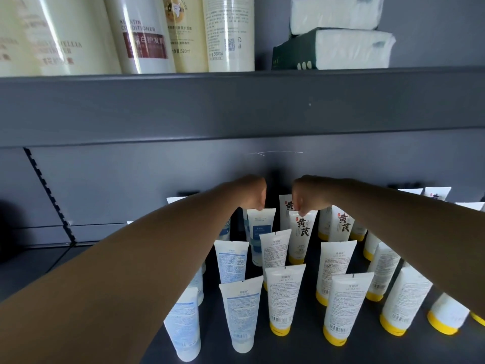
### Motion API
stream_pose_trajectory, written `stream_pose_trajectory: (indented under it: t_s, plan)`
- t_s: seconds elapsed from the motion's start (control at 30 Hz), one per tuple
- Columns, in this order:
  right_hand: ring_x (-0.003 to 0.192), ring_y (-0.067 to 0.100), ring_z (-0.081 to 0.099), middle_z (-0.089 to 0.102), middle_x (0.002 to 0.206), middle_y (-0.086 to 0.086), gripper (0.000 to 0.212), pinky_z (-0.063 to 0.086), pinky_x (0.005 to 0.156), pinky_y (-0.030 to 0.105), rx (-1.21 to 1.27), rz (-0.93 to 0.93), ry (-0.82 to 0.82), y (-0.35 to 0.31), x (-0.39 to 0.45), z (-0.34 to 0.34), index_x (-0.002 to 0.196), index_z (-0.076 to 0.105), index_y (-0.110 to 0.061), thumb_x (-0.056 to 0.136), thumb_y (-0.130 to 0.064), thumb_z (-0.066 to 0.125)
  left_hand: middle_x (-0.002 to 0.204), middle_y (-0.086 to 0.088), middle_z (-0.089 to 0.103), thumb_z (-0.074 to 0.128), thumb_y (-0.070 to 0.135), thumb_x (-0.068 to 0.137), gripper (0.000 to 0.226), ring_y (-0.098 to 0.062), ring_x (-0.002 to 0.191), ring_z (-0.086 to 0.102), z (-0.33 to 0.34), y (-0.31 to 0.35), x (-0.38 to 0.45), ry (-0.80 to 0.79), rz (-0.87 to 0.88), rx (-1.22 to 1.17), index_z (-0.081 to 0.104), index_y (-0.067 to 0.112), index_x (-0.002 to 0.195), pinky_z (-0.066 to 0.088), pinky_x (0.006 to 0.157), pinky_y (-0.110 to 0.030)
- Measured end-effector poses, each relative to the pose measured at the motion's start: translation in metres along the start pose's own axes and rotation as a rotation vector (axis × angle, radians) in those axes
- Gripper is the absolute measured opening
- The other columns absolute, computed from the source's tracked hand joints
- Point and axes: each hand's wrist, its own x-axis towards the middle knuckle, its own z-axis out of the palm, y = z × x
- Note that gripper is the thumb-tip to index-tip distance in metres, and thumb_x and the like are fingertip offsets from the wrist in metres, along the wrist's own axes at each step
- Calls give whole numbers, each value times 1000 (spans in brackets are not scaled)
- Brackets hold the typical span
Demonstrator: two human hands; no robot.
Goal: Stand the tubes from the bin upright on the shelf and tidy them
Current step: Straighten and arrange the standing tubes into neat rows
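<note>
Grey shelf of upright tubes: left hand pinches blue tube top, right hand pinches yellow-cap tube just right of it.

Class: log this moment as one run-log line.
left hand: pinches blue-label tube top | right hand: pinches yellow-capped tube top | both upright, back row

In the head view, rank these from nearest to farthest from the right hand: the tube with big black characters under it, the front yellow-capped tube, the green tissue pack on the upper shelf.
1. Tube with black characters, pinched by the right hand.
2. Front yellow-capped tube, near the shelf's front.
3. Green tissue pack, upper shelf, right.
</note>
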Motion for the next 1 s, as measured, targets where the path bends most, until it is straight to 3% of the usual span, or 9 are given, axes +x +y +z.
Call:
stream_pose_trajectory:
  t_s: [0.13, 0.37, 0.63, 0.8, 1.0]
  plan:
    - [97, 21, 64, 70, 103, 7, 21, 51, 92, 33, -24, 4, 26, -2, -2, -16, 100, 71, -6, 86, -20, 64, 103, -12, 71, 61, 13, 86, 21, -25, 98, 66, -18, -18, -12, 30, -45, -1, 71, 2, 100, 53, 91, -35]
    - [91, 16, 65, 73, 93, 1, 10, 49, 85, 26, 75, -146, 217, -44, 0, -52, 85, 74, -11, 83, -14, 65, 104, -7, 72, 69, 15, 82, 18, -19, 94, 64, -47, -79, -73, 45, -123, -43, 73, 9, 99, 47, 78, -21]
    - [85, 13, 61, 71, 100, -1, 15, 47, 83, 23, 103, -306, 186, -136, 23, -56, 94, 73, -11, 85, -11, 60, 113, -4, 67, 73, 20, 81, 28, -19, 105, 60, -39, -150, -125, 45, -284, -10, 69, 12, 107, 42, 85, -22]
    - [103, 17, 61, 69, 111, 1, 23, 38, 81, 17, 198, -325, 137, -173, 37, -55, 108, 69, -10, 86, -9, 63, 108, -4, 69, 74, 19, 78, 27, -21, 103, 62, -22, -172, -131, -8, -274, 18, 70, 12, 104, 45, 84, -25]
    - [100, 21, 60, 66, 113, 4, 28, 45, 83, 24, 141, -304, 78, -191, 50, -49, 113, 66, -10, 86, -8, 62, 112, -8, 67, 70, 17, 82, 28, -23, 103, 61, -8, -177, -125, 13, -260, 26, 67, 7, 108, 44, 79, -25]
